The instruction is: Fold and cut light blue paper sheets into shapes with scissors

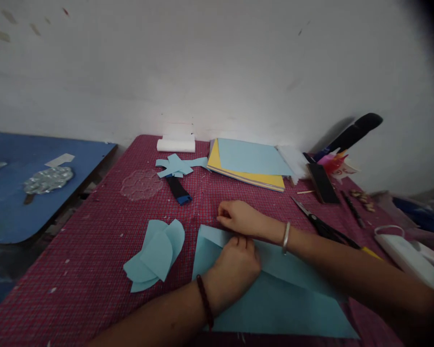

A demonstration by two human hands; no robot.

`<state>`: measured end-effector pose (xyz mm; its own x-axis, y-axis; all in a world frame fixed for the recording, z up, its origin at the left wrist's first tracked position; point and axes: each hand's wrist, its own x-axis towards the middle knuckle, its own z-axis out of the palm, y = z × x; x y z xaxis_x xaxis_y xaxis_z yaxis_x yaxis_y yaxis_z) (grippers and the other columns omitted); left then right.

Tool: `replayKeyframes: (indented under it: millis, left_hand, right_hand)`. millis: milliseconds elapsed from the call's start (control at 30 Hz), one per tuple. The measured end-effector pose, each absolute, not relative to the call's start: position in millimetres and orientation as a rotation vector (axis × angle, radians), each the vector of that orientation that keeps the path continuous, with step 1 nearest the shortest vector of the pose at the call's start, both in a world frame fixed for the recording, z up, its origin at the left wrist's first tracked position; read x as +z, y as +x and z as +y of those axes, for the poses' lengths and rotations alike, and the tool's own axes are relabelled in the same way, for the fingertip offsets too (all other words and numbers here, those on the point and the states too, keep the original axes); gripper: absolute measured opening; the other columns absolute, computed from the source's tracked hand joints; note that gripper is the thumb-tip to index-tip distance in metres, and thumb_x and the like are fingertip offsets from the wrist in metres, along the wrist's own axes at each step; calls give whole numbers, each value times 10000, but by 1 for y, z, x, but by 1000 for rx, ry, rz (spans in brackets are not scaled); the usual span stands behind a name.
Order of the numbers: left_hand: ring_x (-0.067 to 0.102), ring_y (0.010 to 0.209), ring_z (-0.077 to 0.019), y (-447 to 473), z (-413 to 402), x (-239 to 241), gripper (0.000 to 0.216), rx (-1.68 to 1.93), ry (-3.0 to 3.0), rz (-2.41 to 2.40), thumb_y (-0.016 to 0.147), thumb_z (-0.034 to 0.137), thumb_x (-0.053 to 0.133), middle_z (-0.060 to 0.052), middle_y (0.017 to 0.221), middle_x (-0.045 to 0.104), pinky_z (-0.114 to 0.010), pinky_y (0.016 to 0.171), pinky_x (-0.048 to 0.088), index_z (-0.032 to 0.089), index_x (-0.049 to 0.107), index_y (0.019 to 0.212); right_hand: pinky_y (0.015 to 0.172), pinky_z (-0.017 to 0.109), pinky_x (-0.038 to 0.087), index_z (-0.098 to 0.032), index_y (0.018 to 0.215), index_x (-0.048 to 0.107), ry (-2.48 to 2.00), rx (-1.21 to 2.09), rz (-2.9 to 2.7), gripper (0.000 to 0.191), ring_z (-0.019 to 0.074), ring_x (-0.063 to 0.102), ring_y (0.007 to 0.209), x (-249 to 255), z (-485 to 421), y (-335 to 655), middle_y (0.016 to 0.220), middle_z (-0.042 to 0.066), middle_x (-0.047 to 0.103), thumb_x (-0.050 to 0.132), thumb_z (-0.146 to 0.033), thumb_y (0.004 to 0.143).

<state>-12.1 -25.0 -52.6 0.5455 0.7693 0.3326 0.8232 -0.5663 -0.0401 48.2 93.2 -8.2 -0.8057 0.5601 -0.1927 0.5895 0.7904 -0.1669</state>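
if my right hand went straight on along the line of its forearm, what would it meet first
Your right hand would likely meet the black, blue-ended strip first, though depth is hard to judge here.

Dim o'all, flat & greyish; light soft, source out of view; wall (217,72) palest ctr & left, falling off twd far R, w/ top R corner gone black; soft shadow on wall just L of the long black item (358,132); foil piece (48,180) at far L gives small glints, white roll (175,145) v. bright vs. dark cloth (104,255); near half of blue sheet (285,308) in shade, darker than its fold; L hand (235,267) & R hand (240,217) a bit soft; R forearm goes dark & blurry at near R; wide-angle stretch twd edges, far R side smeary, detail hard to read.
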Motion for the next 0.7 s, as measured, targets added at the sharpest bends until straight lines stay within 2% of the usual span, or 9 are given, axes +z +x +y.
replayKeyframes:
  millis: [67,133,400,500,600,700]
  left_hand:
    - [618,755,-227,-13,-24,-53,142,-433,-2582,-1338,874,144,509,-121,799,652,-342,655,494,78,632,849]
    - [620,774,-227,-14,-24,-53,148,-435,-2590,-1322,879,143,505,-131,816,659,-351,688,494,69,633,863]
    - [616,768,-225,-15,-24,-49,131,-354,-2671,-1386,879,131,507,-126,833,657,-338,654,487,77,626,864]
    - [618,787,-233,-15,-23,-46,121,-263,-2693,-1411,880,122,506,-123,855,656,-345,657,494,86,621,887]
    - [625,866,-243,-16,-23,-42,161,-163,-2683,-1427,883,103,495,-149,964,663,-365,728,508,81,621,981]
    - [628,926,-247,-17,-24,-41,212,-83,-2664,-1432,878,76,486,-163,1040,663,-366,781,511,78,625,1038]
  right_hand:
    - [601,269,376,-151,918,619,908,-295,2840,179,194,627,731,-9,88,36,871,94,705,497,-278,886]
    - [607,286,375,-145,901,634,885,-266,2826,186,216,640,729,-9,86,28,857,119,711,476,-240,882]
    - [547,270,310,-162,856,646,960,-294,2823,163,170,596,646,-9,94,30,796,77,711,494,-211,826]
    - [556,260,304,-160,831,646,1100,-319,2824,143,154,577,645,-6,111,64,787,68,706,507,-190,811]
    - [597,250,334,-151,796,650,1325,-341,2789,124,165,592,690,-2,132,124,779,78,700,526,-157,795]
    - [686,273,392,-115,951,654,1584,-398,2747,210,204,624,788,3,140,193,873,119,702,503,-118,806]
